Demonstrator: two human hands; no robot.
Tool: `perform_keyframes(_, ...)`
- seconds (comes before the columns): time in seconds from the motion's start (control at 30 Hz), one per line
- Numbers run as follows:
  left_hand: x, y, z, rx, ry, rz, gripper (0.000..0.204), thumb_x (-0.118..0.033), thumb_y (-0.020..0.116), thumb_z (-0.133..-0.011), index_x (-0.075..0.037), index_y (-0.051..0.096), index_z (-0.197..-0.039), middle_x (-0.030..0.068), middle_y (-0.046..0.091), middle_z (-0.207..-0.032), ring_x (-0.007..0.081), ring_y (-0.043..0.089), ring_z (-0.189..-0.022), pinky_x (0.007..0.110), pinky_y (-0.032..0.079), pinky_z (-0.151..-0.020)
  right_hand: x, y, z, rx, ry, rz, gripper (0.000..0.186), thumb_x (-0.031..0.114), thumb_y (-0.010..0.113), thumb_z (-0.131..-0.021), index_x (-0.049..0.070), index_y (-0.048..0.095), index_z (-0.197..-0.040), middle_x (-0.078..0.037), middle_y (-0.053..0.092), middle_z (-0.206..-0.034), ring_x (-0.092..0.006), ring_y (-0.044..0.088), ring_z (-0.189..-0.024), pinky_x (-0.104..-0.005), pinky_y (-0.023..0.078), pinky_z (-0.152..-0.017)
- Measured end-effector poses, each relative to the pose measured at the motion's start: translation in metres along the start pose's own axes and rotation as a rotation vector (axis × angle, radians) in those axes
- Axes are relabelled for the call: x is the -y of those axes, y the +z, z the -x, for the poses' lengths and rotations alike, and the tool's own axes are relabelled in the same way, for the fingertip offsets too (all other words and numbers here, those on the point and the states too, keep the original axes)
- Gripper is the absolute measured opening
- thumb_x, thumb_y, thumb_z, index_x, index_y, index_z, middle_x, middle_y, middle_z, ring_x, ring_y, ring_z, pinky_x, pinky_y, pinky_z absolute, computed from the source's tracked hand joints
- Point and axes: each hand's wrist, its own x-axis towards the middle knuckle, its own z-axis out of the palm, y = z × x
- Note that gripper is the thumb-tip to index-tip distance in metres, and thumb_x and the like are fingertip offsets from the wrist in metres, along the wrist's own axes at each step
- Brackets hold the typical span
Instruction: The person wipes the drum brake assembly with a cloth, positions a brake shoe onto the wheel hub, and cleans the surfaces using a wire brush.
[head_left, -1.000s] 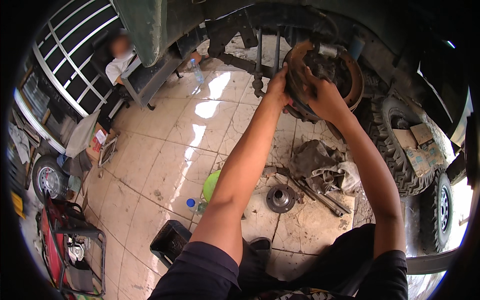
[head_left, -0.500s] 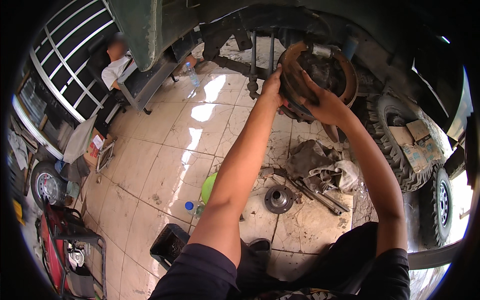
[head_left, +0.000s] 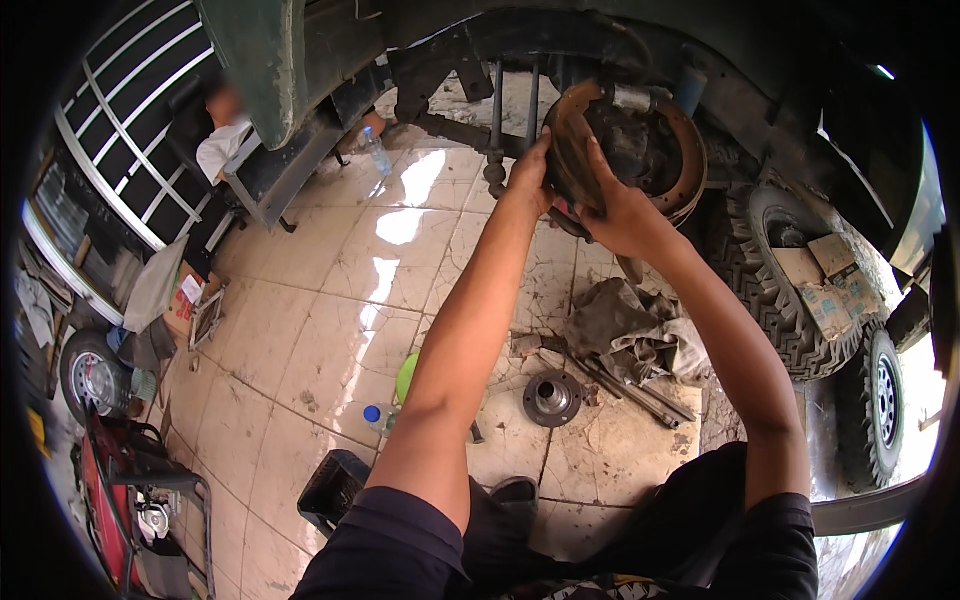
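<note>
Under the vehicle body hangs a rusty drum brake assembly, with a dark hub area at its middle. My left hand closes on the outer left edge of a curved brake shoe, its fingers mostly hidden behind the part. From the right, my right hand grips the lower part of the same shoe, one finger stretched up along its face. A small wheel cylinder or similar pale metal piece sits at the top of the assembly. Below, a round flanged hub lies on the tiles.
Dirty rags and metal bars lie beneath the brake. Big tyres stand at right, cardboard on one. A black tray, a blue-capped bottle and a red machine are left. Another person sits far left.
The whole view has shifted slightly, moving the scene a little left. Both hands stay on the brake shoe, with only a small change in the right hand's position.
</note>
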Motion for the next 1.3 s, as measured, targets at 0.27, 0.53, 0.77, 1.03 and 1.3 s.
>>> perform_keyframes(0.27, 0.001, 0.017, 0.007, -0.087, 0.041, 0.027, 0.050, -0.048, 0.053, -0.097, -0.008, 0.057, -0.126, 0.0107, 0.059, -0.129, 0.0265, 0.056, -0.119, 0.047, 0.046, -0.100, -0.024, -0.020, 0.000, -0.027, -0.029, 0.178, 0.065, 0.022, 0.057, -0.092, -0.010, 0.031, -0.143, -0.024, 0.064, -0.067, -0.0389, 0.068, -0.067, -0.0431, 0.052, -0.064)
perform_keyframes(0.53, 0.000, 0.009, 0.005, -0.071, 0.021, -0.009, 0.052, -0.049, 0.052, -0.097, -0.006, 0.056, -0.127, 0.0119, 0.058, -0.130, 0.0261, 0.055, -0.121, 0.047, 0.046, -0.101, 0.007, -0.026, 0.011, 0.044, 0.057, 0.125, 0.066, 0.022, 0.055, -0.091, -0.003, 0.028, -0.147, -0.033, 0.064, -0.083, -0.0469, 0.065, -0.083, -0.0477, 0.051, -0.077)
perform_keyframes(0.77, 0.001, 0.002, -0.002, -0.033, 0.025, 0.065, 0.051, -0.047, 0.054, -0.097, -0.006, 0.055, -0.128, 0.0103, 0.061, -0.125, 0.0248, 0.059, -0.115, 0.043, 0.047, -0.099, -0.002, -0.012, 0.024, 0.008, 0.057, -0.188, 0.056, 0.020, 0.052, -0.096, 0.007, 0.036, -0.148, -0.021, 0.065, -0.074, -0.0358, 0.067, -0.066, -0.0411, 0.052, -0.067)
perform_keyframes(1.03, 0.002, 0.001, 0.001, 0.018, 0.038, 0.042, 0.053, -0.050, 0.053, -0.096, -0.009, 0.053, -0.131, 0.0077, 0.057, -0.132, 0.0225, 0.053, -0.122, 0.044, 0.042, -0.103, 0.032, -0.025, -0.011, 0.071, 0.318, -0.246, 0.054, 0.021, 0.051, -0.097, 0.010, 0.037, -0.148, -0.016, 0.065, -0.075, -0.0235, 0.065, -0.057, -0.0352, 0.054, -0.060)
perform_keyframes(1.3, -0.010, 0.018, 0.010, -0.086, -0.012, -0.052, 0.051, -0.048, 0.051, -0.098, -0.010, 0.053, -0.131, 0.0079, 0.055, -0.134, 0.0239, 0.049, -0.125, 0.047, 0.037, -0.106, -0.019, 0.002, 0.029, -0.113, -0.065, -0.198, 0.058, 0.016, 0.053, -0.097, 0.010, 0.032, -0.151, -0.007, 0.060, -0.077, -0.0099, 0.052, -0.057, -0.0281, 0.046, -0.055)
